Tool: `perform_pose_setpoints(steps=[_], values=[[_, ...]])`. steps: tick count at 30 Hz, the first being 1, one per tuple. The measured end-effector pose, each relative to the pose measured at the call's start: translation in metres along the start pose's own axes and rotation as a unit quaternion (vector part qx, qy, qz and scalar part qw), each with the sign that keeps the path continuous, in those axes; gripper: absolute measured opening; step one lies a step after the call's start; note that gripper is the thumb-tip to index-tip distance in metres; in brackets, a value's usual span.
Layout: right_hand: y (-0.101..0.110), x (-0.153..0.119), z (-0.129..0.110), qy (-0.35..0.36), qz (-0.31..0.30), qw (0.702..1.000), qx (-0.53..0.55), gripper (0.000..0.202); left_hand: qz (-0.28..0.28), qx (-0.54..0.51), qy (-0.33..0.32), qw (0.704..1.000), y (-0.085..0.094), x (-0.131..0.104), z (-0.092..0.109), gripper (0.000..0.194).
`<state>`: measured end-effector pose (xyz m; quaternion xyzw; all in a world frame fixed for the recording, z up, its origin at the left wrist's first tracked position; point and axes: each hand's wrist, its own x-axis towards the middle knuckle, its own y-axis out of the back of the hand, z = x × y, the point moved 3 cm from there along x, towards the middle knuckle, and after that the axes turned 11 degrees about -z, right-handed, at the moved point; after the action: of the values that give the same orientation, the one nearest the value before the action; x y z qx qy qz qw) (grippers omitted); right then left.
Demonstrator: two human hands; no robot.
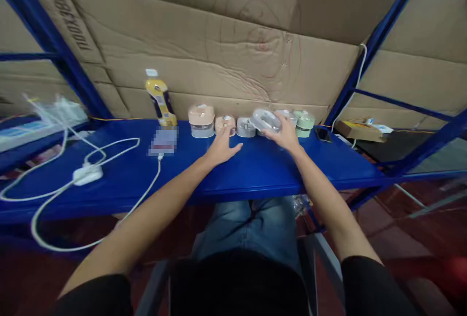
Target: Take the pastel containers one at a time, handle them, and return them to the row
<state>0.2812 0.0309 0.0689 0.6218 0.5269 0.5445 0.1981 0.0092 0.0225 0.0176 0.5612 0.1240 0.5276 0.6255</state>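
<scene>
On the worktop [255, 175], a stack [202, 122] stands left; the left hand [221, 149], open, thumb spread, has fingers at the peach box [224, 122], perhaps steadying it; past a grey box [245, 128], the right hand [286, 135] curls round the right end of a tilted case [263, 119], thumb in front, probably to control the tilt; a green box [305, 122] stands rightmost
</scene>
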Motion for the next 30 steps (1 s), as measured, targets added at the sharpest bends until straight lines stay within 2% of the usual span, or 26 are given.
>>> perform_pose_setpoints(steps=[4, 7, 11, 14, 18, 21, 24, 26, 30], values=[[-0.003, 0.035, -0.019, -0.104, 0.013, 0.991, -0.080, 0.083, -0.006, 0.084, -0.009, 0.996, 0.005, 0.006, -0.007, 0.077], [-0.015, 0.058, -0.032, -0.162, -0.006, 0.979, -0.126, 0.077, -0.041, 0.140, 0.008, 0.989, 0.002, 0.012, -0.013, 0.084], [-0.035, 0.076, -0.037, -0.197, 0.007, 0.969, -0.150, 0.078, -0.085, 0.168, 0.045, 0.981, -0.003, 0.016, -0.018, 0.083], [-0.046, 0.079, -0.032, -0.204, 0.037, 0.967, -0.147, 0.081, -0.079, 0.166, 0.052, 0.982, 0.000, 0.015, -0.014, 0.080], [-0.050, 0.073, -0.028, -0.166, 0.080, 0.972, -0.144, 0.077, -0.035, 0.171, 0.055, 0.983, 0.013, 0.011, 0.004, 0.063], [-0.048, 0.063, -0.031, -0.129, 0.080, 0.976, -0.157, 0.074, 0.000, 0.172, 0.082, 0.982, 0.024, 0.007, 0.017, 0.050], [-0.043, 0.050, -0.038, -0.084, 0.083, 0.981, -0.153, 0.065, 0.026, 0.162, 0.110, 0.980, 0.030, 0.004, 0.022, 0.053], [-0.040, 0.041, -0.044, -0.031, 0.092, 0.987, -0.132, 0.055, 0.020, 0.157, 0.131, 0.979, 0.030, 0.002, 0.022, 0.056], [-0.037, 0.023, -0.056, 0.116, 0.076, 0.989, -0.044, 0.039, -0.047, 0.149, 0.161, 0.974, 0.028, -0.005, 0.023, 0.054]])
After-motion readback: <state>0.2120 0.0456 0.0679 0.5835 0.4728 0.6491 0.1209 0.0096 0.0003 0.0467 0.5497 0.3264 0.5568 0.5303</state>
